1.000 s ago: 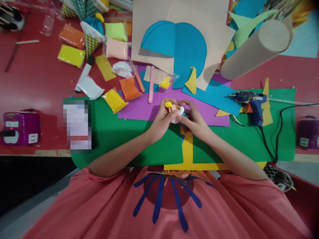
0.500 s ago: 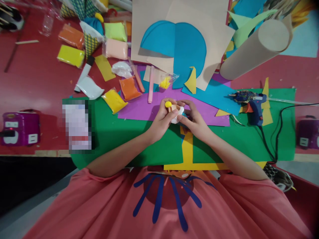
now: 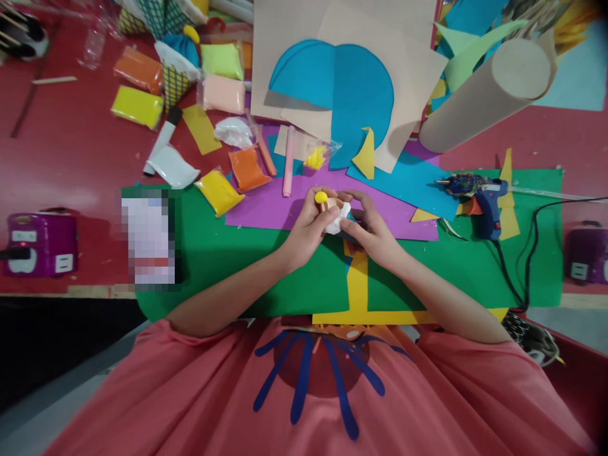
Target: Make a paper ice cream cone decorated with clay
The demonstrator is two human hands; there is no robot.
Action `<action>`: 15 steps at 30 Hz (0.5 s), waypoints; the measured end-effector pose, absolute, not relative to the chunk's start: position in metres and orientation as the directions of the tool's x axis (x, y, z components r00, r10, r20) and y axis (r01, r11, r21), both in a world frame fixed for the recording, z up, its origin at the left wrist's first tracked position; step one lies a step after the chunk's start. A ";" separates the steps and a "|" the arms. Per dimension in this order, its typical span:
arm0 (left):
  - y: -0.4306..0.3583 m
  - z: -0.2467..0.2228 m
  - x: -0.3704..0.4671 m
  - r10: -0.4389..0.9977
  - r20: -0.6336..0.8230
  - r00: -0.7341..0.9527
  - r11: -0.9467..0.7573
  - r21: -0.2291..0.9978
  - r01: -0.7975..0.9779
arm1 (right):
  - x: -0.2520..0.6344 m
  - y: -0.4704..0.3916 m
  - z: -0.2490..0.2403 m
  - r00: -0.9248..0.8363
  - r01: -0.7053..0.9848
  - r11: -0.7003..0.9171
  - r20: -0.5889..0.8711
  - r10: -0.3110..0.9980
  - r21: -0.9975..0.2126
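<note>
Both hands hold one small clay figure [image 3: 335,221] above the green and purple sheets near the middle of the view. It has a white part, a tan part and a yellow ball [image 3: 321,197] at its upper left. My left hand [image 3: 306,231] is closed on the figure's left side, its thumb on the white part. My right hand [image 3: 375,235] closes round the right side, where a bluish part shows between the fingers. The fingers hide much of the figure. Beneath lie the purple sheet [image 3: 266,206] and the green sheet [image 3: 213,253].
A glue gun [image 3: 487,206] with its cord lies at the right, a large paper roll [image 3: 479,95] behind it. Clay packets [image 3: 218,192] and a marker [image 3: 163,139] are at the left, beside a blurred-out rectangle [image 3: 151,240]. Blue cut paper [image 3: 361,88] lies at the back.
</note>
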State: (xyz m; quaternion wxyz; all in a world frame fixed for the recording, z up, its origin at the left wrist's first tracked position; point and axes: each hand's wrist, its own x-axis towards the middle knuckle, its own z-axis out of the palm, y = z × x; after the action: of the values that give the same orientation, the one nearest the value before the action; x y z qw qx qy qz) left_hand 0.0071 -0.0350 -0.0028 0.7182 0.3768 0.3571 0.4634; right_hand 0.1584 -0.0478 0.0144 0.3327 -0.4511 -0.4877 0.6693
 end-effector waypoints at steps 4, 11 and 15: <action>-0.035 0.001 0.008 0.935 -0.197 0.296 0.307 0.866 -0.395 | 0.159 -0.048 0.013 -0.382 -0.018 -0.314 -0.283 0.880 -0.949; -0.032 0.005 0.007 0.939 -0.224 0.261 0.317 0.856 -0.408 | 0.162 -0.047 0.012 -0.427 -0.039 -0.344 -0.296 0.855 -0.938; -0.028 0.004 0.005 0.942 -0.221 0.255 0.317 0.837 -0.446 | 0.163 -0.045 0.013 -0.436 -0.061 -0.358 -0.298 0.849 -0.932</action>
State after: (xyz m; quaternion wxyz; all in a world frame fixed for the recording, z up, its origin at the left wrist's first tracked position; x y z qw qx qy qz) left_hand 0.0046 -0.0276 0.0041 0.7197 0.3307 0.3747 0.4820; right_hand 0.1631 -0.0450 0.0128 0.3217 -0.4227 -0.4663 0.7074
